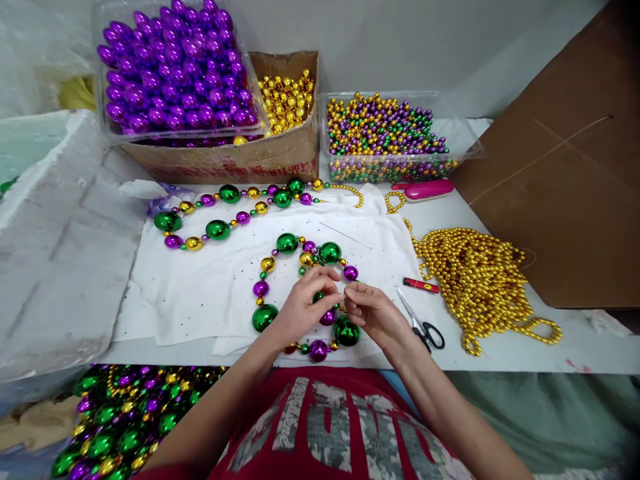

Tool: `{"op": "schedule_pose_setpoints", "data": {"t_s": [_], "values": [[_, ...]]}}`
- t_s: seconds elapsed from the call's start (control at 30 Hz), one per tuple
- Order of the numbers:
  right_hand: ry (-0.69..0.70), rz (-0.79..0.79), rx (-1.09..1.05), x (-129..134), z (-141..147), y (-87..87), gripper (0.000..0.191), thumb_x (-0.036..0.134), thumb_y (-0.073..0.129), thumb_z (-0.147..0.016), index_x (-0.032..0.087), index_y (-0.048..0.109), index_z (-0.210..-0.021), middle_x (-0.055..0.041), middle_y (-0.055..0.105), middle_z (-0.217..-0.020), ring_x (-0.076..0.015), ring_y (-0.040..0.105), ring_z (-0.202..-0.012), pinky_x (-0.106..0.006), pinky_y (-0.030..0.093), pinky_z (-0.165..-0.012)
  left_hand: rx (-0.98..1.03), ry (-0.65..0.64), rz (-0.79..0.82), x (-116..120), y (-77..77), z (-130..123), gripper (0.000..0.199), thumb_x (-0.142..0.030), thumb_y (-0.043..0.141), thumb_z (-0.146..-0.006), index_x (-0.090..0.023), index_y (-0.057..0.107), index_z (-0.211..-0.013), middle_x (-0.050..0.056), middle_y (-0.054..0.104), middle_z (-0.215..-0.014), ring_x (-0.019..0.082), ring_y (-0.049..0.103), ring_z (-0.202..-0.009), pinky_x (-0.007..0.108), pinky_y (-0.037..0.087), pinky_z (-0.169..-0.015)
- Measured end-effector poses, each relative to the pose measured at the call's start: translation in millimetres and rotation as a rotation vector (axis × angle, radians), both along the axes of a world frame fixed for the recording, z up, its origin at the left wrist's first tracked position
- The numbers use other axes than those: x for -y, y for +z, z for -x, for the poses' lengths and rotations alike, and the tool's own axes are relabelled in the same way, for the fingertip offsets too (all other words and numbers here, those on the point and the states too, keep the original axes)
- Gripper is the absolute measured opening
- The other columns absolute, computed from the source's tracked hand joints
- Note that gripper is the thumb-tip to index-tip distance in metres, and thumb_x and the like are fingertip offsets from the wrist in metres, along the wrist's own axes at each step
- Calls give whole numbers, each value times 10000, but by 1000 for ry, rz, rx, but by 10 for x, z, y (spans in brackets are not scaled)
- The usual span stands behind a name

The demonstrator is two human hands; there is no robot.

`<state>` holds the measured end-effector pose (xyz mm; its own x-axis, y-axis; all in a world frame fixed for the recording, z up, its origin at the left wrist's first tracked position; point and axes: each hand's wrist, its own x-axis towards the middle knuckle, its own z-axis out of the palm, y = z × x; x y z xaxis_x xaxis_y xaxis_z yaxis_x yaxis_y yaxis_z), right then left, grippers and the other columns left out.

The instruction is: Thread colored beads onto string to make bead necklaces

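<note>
The left forearm (227,395) and right forearm (443,393) angle forward and inward. The left hand (306,301) nearly meets the right hand (373,312), both with fingers (325,285) bent.

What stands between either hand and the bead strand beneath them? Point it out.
Nothing visible. The left hand and right hand are over the bead strand, hiding part of it; the scissors lie off to the right.

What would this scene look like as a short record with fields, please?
Left hand: over the nearer bead strand
Right hand: close to the left, thumb and fingers close together; anything held is too small to tell
Farther bead strand: on the white cloth
Right side: scissors, small red tool, heaped gold strands
Back: purple beads, cardboard box with gold beads, mixed beads
</note>
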<state>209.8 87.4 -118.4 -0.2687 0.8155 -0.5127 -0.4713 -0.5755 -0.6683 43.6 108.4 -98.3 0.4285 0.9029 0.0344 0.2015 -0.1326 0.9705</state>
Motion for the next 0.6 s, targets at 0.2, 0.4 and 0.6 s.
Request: {"op": "schedule_pose_setpoints", "data": {"t_s": [0.2,0.4,0.6], "values": [[-120,-347,510,128,92,-17,171,326,648,-786,186,564,-734,65,415,-545,-70,282,-462,-222,202,-437,321,141,465,-50,-110,-41,212,-360,498,-895,-165,486,-813,3,606,-744,86,559,-502,227,418,-544],[-49,-917,1162,265,106,-145,163,231,508,-894,217,663,-943,-34,613,-701,-164,522,-627,-293,372,-609,433,240,583,-51,-193,-108,223,-373,551,-858,-170,468,-819,-18,578,-744,55,513,-395,180,336,-392],[53,-929,1178,220,43,-160,199,222,511,-880,225,707,-907,-50,612,-675,-188,536,-677,-313,382,-653,454,210,608,-51,-173,-83,240,-383,568,-847,-165,478,-807,-1,597,-818,42,519,-421,182,369,-417]]}}
